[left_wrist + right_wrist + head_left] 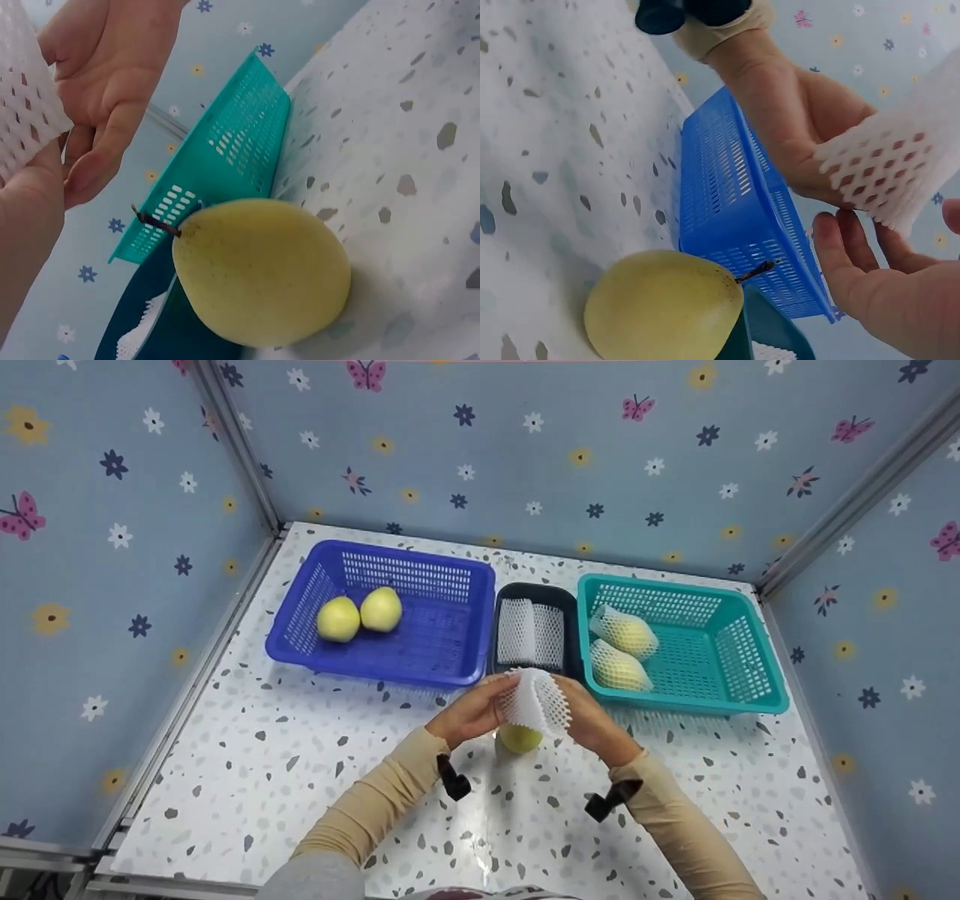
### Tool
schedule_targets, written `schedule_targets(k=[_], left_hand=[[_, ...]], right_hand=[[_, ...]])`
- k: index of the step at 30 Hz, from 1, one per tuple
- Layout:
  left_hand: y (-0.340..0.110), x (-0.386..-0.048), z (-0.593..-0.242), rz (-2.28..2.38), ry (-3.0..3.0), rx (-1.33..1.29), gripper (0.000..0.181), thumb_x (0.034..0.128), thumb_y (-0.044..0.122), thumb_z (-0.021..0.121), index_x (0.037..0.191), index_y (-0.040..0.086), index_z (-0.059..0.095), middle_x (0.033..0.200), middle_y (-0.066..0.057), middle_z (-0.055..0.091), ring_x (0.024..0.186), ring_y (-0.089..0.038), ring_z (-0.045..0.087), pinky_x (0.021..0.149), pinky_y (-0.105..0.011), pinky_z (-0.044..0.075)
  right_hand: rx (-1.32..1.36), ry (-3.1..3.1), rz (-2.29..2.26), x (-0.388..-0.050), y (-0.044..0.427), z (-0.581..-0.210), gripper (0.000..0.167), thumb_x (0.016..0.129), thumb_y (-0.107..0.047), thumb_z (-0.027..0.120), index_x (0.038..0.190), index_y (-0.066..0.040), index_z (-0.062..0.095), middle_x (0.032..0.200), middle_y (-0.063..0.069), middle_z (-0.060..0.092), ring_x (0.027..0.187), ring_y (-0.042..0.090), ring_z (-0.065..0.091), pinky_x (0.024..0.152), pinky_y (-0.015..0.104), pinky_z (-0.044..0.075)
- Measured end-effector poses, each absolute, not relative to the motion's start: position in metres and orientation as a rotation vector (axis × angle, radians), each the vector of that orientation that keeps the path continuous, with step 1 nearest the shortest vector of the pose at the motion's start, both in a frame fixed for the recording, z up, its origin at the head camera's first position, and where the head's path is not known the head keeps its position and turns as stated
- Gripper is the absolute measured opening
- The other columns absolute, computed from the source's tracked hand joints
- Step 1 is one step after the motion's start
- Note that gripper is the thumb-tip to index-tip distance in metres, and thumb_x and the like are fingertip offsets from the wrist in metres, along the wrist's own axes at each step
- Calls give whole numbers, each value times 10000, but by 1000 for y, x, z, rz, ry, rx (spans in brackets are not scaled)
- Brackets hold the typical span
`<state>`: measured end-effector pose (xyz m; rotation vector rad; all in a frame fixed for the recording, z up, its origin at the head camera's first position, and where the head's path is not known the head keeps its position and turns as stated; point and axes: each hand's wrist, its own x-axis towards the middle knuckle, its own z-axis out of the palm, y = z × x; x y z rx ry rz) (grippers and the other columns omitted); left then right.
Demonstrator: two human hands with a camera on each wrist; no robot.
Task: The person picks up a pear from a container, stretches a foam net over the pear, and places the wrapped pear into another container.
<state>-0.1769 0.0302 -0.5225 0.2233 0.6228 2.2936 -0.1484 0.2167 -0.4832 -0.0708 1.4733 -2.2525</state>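
Both my left hand (pixel 472 712) and right hand (pixel 594 723) are gripping the net (pixel 526 701), likely light, stretchy and best held by its edge, the pear (pixel 520 740) at six o'clock.

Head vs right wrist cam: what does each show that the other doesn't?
Head only: the teal basket with two wrapped pears, and two bare pears inside the blue basket.

Right wrist only: the stem of the loose pear.

Both: the loose pear itself, the net, left hand, right hand, blue basket and dark tub.
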Motion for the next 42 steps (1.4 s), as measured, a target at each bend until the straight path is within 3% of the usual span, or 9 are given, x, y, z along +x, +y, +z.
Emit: schedule_targets(k=[3, 7, 12, 19, 26, 31, 36, 42], left_hand=[[28, -178, -527, 2299, 615, 210, 141, 938, 143, 605, 1023, 40, 651, 997, -72, 658, 927, -177, 623, 841, -301, 500], [25, -178, -531, 2312, 599, 174, 236, 1018, 142, 444, 1068, 39, 651, 1057, -90, 653, 968, -183, 621, 828, -310, 505], [22, -178, -535, 2318, 598, 101, 400, 1058, 178, 287, 1041, 64, 669, 1012, -59, 672, 906, -156, 629, 749, -288, 510], [22, -174, -550, 2325, 699, -34, 380, 1054, 252, 332, 946, 94, 661, 869, -21, 680, 782, -127, 637, 661, -264, 506], [25, -169, -565, 2289, 962, -121, 309, 1033, 208, 404, 904, 113, 668, 852, -12, 672, 749, -106, 633, 654, -244, 505], [26, -172, -575, 2248, 1127, -173, 253, 1004, 189, 469, 856, 119, 662, 758, 2, 651, 633, -82, 592, 571, -219, 485], [28, -174, -584, 2183, 1279, -240, 196, 984, 230, 507, 960, 80, 631, 744, -5, 627, 619, -92, 578, 554, -233, 487], [31, -173, -593, 2140, 1359, -273, 259, 989, 264, 503, 1077, 37, 591, 785, -20, 617, 663, -114, 584, 575, -249, 501]], right_hand=[[-17, 1242, -2338, -153, 217, -485, 342, 1042, -128, 338, 987, -83, 672, 950, 49, 655, 874, 153, 604, 782, 283, 495], [137, 898, -2461, -156, 222, -487, 396, 1044, -156, 257, 960, -47, 628, 927, 73, 646, 849, 174, 602, 766, 303, 494], [288, 807, -2481, -155, 227, -491, 353, 1043, -189, 343, 951, -39, 648, 914, 76, 638, 814, 169, 606, 729, 296, 503], [384, 1056, -2402, -150, 225, -508, 315, 1028, -152, 389, 931, -71, 677, 899, 47, 644, 806, 139, 593, 721, 265, 497], [457, 1181, -2369, -146, 226, -533, 305, 1011, -131, 430, 860, -84, 691, 839, 45, 634, 740, 135, 574, 640, 268, 487], [493, 1292, -2349, -148, 228, -548, 285, 1005, -141, 455, 848, -93, 688, 803, 27, 650, 711, 122, 595, 628, 270, 490], [524, 1385, -2325, -149, 230, -562, 227, 999, -150, 482, 897, -74, 669, 832, 53, 650, 735, 139, 601, 638, 277, 496], [489, 1560, -2271, -147, 231, -576, 197, 1000, -144, 473, 913, -77, 637, 864, 54, 625, 768, 145, 587, 666, 273, 495]])
